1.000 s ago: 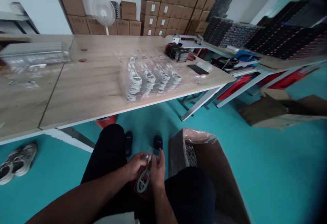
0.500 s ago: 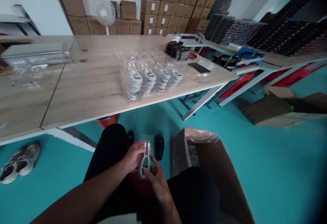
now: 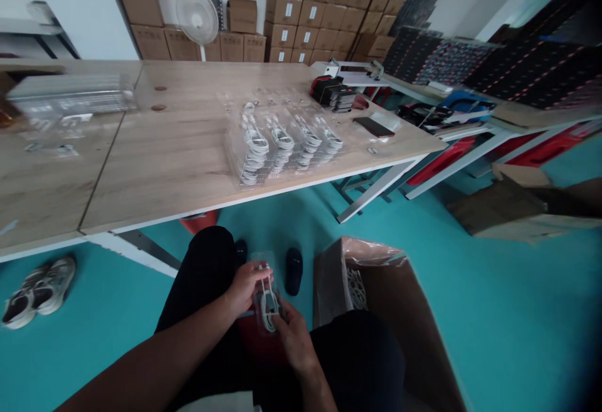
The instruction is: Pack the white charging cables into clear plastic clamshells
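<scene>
Over my lap, both hands hold a small clear blister pack with a coiled white cable in it. My left hand pinches its upper left edge by the plugs. My right hand grips the pack's lower end, fingers curled round it. Something red lies on my lap under the pack. On the wooden table ahead lie rows of clear trays of white cables.
An open cardboard box lined with plastic stands at my right knee. A black phone and a dark stack of packs sit at the table's right end. Clear trays lie far left. Shoes rest on the teal floor.
The cable pack has been turned upright and drawn out between my hands; my right hand slid from its top to its lower end. The view drifted slightly.
</scene>
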Demonstrator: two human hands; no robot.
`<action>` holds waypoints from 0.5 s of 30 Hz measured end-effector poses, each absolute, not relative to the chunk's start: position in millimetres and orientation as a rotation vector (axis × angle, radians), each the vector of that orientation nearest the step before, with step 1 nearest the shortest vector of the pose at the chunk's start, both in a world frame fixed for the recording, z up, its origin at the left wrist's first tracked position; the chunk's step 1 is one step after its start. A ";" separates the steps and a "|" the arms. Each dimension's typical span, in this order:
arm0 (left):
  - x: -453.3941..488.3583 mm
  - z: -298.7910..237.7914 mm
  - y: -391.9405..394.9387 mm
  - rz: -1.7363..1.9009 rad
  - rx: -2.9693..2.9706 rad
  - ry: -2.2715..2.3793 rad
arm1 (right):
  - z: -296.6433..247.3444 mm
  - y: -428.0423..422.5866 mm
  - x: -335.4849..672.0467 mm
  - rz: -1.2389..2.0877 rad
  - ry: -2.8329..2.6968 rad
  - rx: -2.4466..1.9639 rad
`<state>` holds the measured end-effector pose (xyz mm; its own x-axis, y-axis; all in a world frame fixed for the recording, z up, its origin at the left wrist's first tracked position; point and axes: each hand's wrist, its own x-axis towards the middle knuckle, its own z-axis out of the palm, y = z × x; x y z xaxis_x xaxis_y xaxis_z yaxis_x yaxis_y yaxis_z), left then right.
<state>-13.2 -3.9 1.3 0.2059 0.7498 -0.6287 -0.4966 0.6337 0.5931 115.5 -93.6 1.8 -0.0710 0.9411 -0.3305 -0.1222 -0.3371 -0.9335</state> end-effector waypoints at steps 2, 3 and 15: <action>-13.0 0.2 -4.7 0.870 0.304 1.043 | 1.3 -94.3 116.1 1.584 -0.897 -1.321; -12.8 -0.3 -5.2 0.864 0.311 1.040 | 1.1 -94.8 116.0 1.582 -0.851 -1.329; -12.3 0.6 -4.9 0.936 0.283 0.973 | 11.8 -94.7 110.5 1.653 -0.617 -1.304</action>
